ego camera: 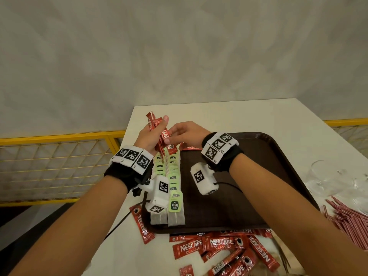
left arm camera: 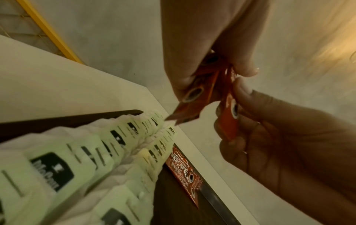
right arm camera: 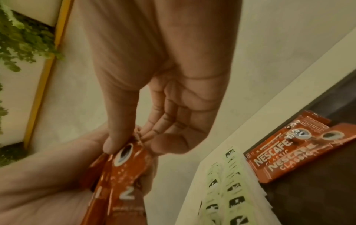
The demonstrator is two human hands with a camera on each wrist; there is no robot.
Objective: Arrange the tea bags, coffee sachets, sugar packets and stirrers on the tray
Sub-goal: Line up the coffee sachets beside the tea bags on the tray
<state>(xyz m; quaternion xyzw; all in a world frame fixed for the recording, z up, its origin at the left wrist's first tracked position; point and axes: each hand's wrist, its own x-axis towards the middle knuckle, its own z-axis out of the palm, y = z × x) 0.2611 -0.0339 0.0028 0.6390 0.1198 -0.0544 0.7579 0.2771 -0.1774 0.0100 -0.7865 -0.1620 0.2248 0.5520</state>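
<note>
Sachets (ego camera: 157, 132) gripped in the left hand (ego camera: 148, 139) are best drawn singly by the pinching right hand (ego camera: 186, 132), then laid beside the tea bags (ego camera: 173, 174) beneath it.

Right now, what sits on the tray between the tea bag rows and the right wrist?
Only bare brown tray in the head view, apart from a few coffee sachets lying flat at its far edge beside the tea bag rows.

Red coffee sachets (ego camera: 221, 246) with white lettering are seen just beside the dark brown tray (ego camera: 258, 196). On the tray, tea bags (ego camera: 175, 176) carry pale green tags printed black. Near the tray, stirrers (ego camera: 350, 218) appear pink, possibly striped. The tabletop (ego camera: 239, 116) is white.
</note>
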